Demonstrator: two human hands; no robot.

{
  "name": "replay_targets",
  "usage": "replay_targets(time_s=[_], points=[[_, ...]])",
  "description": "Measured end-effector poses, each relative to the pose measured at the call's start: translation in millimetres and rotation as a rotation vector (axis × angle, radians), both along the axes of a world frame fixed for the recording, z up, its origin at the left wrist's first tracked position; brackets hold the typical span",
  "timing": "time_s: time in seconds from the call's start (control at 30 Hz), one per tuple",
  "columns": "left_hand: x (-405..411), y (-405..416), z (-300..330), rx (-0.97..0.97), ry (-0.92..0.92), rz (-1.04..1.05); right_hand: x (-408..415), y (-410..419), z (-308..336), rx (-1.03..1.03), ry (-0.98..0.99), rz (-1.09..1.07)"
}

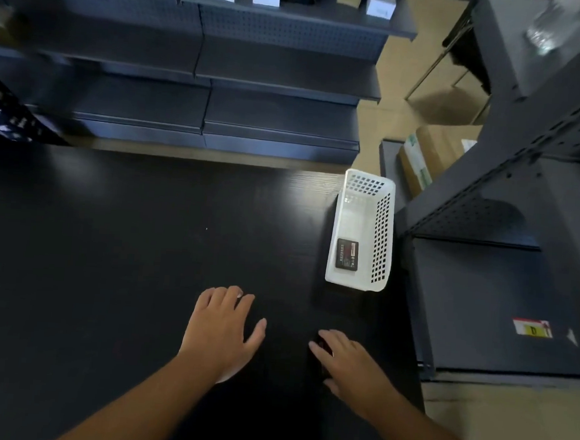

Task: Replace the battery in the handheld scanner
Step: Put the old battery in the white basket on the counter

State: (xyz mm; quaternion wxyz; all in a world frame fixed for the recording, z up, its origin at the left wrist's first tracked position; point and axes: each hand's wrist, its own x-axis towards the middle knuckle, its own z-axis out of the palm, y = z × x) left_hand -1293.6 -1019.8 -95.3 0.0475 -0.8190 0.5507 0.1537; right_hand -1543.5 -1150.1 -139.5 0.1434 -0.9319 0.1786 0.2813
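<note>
Near the front edge of the dark table, the left hand lay flat, fingers spread and empty. Just beside it, the right hand rested over a dark object, possibly the scanner; its grip could not be told. Farther right, a black battery lay inside the white basket.

Dark wood-grain table, grey metal shelving behind and right — tan floor.
</note>
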Motion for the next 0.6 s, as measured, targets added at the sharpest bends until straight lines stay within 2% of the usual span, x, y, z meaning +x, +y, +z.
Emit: replay_targets(time_s=[0.1, 0.27, 0.6], points=[[-7.0, 11.4, 0.7, 0.016, -0.006, 0.029, 1.4, -1.1, -6.1, -0.036, -0.037, 0.018], [-14.6, 31.5, 8.3, 0.035, -0.013, 0.066, 21.5, 4.7, 29.5, -0.097, -0.094, 0.059], [39.4, 106.2, 87.0, -0.1, -0.035, 0.207, 173.3, 61.2, 152.8, -0.144, -0.275, 0.223]])
